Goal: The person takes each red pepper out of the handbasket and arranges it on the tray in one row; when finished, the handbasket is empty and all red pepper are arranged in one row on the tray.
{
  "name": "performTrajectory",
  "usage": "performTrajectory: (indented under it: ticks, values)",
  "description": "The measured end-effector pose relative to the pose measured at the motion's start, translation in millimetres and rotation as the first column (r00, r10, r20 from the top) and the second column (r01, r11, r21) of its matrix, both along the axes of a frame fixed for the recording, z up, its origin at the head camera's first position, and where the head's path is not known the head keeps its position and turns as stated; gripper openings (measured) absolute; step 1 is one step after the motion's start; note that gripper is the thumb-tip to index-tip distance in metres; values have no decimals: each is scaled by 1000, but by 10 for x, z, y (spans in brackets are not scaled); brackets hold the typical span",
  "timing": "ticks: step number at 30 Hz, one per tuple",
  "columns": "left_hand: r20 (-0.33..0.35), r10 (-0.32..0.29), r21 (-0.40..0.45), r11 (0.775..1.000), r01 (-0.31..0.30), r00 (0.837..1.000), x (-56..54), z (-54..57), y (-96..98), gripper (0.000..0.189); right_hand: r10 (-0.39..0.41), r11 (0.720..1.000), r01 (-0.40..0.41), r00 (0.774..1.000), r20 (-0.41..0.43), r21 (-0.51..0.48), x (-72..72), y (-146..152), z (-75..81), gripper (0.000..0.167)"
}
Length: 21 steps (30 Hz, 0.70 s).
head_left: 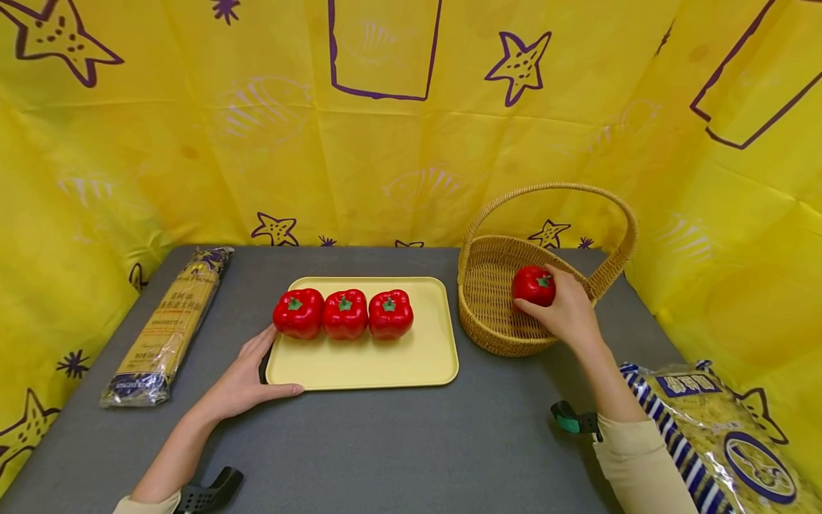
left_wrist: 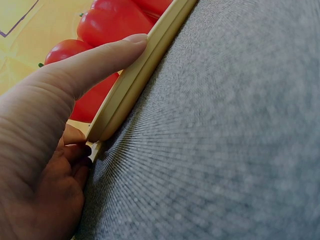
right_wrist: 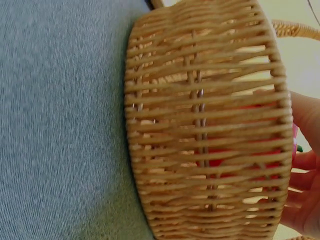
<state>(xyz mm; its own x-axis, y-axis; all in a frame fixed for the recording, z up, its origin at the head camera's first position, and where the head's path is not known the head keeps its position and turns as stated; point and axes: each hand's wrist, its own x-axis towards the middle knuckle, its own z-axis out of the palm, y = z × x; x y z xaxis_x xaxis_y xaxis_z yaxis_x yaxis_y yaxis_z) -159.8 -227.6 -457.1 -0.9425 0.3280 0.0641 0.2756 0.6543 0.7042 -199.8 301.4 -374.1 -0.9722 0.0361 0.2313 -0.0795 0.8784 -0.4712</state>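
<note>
My right hand (head_left: 568, 310) holds a red bell pepper (head_left: 531, 285) with a green stem inside the wicker basket (head_left: 491, 332). In the right wrist view the red pepper (right_wrist: 240, 145) shows through the woven side, and my fingers (right_wrist: 302, 185) reach over the rim. On the left, my left hand (head_left: 240, 378) holds the near-left corner of a pale yellow tray (head_left: 385, 371). Its thumb (left_wrist: 110, 55) lies along the front rim in the left wrist view, with the other fingers round the side edge. Three red bell peppers (head_left: 344, 314) sit in a row on the tray.
A pack of spaghetti (head_left: 170, 325) lies at the left of the grey table (head_left: 411, 450). At the right front is a large clear bag of pasta (head_left: 726, 435). The basket's tall handle (head_left: 559, 187) arches above it. A yellow patterned cloth (head_left: 385, 143) hangs behind and at the sides.
</note>
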Motion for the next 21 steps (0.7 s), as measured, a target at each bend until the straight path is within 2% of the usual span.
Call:
performTrajectory:
  ticks: [21]
  values:
    - [3,0,1,1000,0,1000,-1,-8,-9,118,80,997,-81,995,-54,-10,109,-318,164,85]
